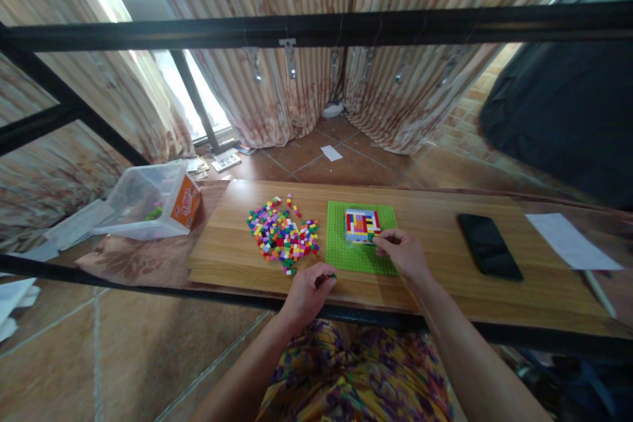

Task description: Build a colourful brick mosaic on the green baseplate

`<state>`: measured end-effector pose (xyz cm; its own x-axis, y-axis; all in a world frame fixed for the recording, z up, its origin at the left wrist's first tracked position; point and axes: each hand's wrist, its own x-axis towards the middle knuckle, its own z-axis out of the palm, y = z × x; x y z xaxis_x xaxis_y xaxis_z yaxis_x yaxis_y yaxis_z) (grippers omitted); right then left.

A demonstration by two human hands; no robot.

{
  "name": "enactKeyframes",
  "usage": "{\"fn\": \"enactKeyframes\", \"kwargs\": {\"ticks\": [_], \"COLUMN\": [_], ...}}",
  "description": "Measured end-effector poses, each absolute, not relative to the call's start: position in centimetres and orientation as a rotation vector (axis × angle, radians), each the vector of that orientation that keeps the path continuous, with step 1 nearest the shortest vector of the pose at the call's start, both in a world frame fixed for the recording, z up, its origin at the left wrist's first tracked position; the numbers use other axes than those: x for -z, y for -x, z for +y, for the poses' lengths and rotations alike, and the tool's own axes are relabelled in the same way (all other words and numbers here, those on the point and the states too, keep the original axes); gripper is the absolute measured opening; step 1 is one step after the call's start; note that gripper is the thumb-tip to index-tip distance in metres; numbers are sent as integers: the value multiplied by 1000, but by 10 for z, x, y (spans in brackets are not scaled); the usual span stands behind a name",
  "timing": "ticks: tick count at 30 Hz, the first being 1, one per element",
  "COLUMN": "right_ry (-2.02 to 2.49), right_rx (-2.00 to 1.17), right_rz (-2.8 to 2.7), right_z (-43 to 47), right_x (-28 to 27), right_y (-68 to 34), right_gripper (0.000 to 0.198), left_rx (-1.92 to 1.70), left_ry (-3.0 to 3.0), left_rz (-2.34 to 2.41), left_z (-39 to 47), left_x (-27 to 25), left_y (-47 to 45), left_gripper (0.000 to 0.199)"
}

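A green studded baseplate (pixel 336 254) lies on the wooden board, bearing a small square build of coloured toy bricks (pixel 362 224) in red, blue, yellow and white. My right hand (pixel 403 252) reaches over the plate's right side, its fingers pinched at the near right corner of the build; a small green brick (pixel 373 235) shows at the fingertips. Close to the plate's near left corner, my left hand (pixel 309 290) is closed, thumb against forefinger, with a small dark green brick (pixel 333 276) at its tips. Left of the plate spreads a pile of loose bricks (pixel 283 234) in many colours.
A clear plastic box (pixel 143 201) with an orange label stands at the board's left. On the right lie a black phone (pixel 489 246), a white paper sheet (pixel 572 241) and a pen (pixel 599 293). A black metal rail (pixel 316 31) crosses in front of the curtains (pixel 277 92).
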<state>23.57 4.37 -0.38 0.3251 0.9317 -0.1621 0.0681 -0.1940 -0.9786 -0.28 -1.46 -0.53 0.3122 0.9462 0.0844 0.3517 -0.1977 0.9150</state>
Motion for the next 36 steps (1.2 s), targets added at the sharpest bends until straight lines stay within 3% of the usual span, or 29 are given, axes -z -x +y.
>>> {"fn": "enactKeyframes", "kwargs": {"ticks": [7, 15, 22, 36], "right_ry": [1486, 1537, 1499, 1460], "right_rx": [-1092, -901, -970, -1137], "right_rz": [-875, -1128, -1474, -1302], "right_z": [40, -2, -37, -36], "right_x": [5, 1, 0, 6], "right_y": [-238, -218, -161, -155], "right_gripper": [46, 36, 25, 21], "left_rx": [-886, -901, -992, -976], "left_ry": [-1727, -1679, -1618, -1368], "left_rz": [1172, 1185, 1142, 1050], "left_z": [-15, -15, -13, -16], "left_x": [3, 8, 10, 15], "left_y": [3, 2, 4, 1], "left_gripper": [13, 14, 18, 26]}}
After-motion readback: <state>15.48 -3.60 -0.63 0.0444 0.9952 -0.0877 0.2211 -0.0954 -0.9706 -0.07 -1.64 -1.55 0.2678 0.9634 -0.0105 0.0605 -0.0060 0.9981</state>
